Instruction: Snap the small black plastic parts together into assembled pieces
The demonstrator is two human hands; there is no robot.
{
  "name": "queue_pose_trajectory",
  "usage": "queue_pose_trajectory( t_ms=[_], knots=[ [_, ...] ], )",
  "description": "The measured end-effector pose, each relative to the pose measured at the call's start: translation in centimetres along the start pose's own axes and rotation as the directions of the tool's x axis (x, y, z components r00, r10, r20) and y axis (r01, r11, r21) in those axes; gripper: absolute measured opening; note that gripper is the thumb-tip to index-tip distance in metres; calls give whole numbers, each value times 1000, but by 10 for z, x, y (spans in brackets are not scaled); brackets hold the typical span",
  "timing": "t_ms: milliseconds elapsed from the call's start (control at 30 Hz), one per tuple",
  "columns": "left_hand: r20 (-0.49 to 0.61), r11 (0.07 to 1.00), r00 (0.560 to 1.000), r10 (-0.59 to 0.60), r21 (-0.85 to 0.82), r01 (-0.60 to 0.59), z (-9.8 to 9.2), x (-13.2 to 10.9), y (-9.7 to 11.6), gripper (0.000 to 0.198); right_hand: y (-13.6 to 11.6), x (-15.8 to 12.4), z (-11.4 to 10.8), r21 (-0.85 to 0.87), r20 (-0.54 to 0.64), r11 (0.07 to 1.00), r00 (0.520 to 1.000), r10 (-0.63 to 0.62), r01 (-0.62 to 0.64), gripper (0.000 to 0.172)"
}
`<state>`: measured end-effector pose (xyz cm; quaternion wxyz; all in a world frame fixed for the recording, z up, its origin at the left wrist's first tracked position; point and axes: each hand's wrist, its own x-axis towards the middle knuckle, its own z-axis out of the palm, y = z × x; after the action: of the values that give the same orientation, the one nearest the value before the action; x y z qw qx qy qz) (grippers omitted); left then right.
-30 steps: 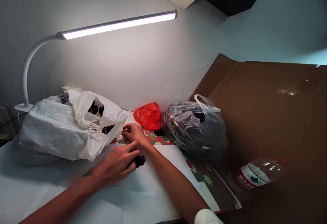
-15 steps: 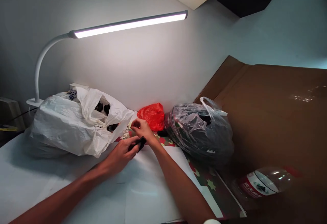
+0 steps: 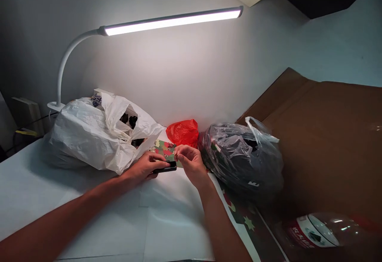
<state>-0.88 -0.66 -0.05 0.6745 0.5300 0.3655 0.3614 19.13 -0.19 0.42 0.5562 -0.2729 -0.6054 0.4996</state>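
My left hand (image 3: 151,165) is closed round a small black oblong piece (image 3: 166,167), whose exact kind I cannot tell. The piece lies level, its free end pointing right. Just beside that end is my right hand (image 3: 190,162), thumb and fingertips pinched together; whatever is between them is too small to make out. Behind the hands, small pale bits (image 3: 153,149) and darker bits lie on a patterned red and green sheet (image 3: 164,146). White paper (image 3: 167,214) covers the table under my forearms.
A bulky white plastic bag (image 3: 86,134) with black pieces inside stands left. A red bag (image 3: 183,132) and a full dark translucent bag (image 3: 241,158) sit behind and right. A lit lamp (image 3: 173,22) hangs above. Cardboard (image 3: 322,142) and a bottle (image 3: 322,230) are at right.
My right hand has drawn back from the small bits to the black piece's end. My left hand has turned the piece more level. The whole view has shifted a little.
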Motion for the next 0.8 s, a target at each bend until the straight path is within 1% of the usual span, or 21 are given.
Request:
queue_pose_trajectory(
  t_ms=[100,167,233,367,433,533,633,733,800],
  knots=[
    [-50,999,998,-23,-39,21,2,-1,0,30,-1,-3,1,37,121,998,991,49,-54,32],
    [-48,997,998,-35,-68,32,2,0,-1,25,-2,-5,1,38,194,993,976,100,-109,34],
    [-15,997,999,-41,-70,39,2,1,-1,23,-3,-6,0,41,234,989,963,132,-145,34],
    [53,995,997,-53,-81,57,3,-3,1,21,-4,-7,-4,53,300,983,941,154,-178,36],
    [80,993,995,-61,-95,69,5,-6,3,18,-4,-8,-7,41,362,979,916,170,-198,36],
    [115,989,990,-88,-112,101,6,-8,3,21,-5,-10,-9,20,443,973,875,196,-229,36],
    [131,979,983,-128,-141,146,5,-8,0,26,-6,-11,-10,0,482,972,852,207,-236,37],
    [98,971,981,-165,-161,179,2,-8,-4,28,-8,-12,-10,-23,508,976,839,196,-215,37],
    [100,968,979,-178,-162,192,1,-8,-5,29,-9,-12,-10,-32,524,977,829,195,-210,36]
  ],
)
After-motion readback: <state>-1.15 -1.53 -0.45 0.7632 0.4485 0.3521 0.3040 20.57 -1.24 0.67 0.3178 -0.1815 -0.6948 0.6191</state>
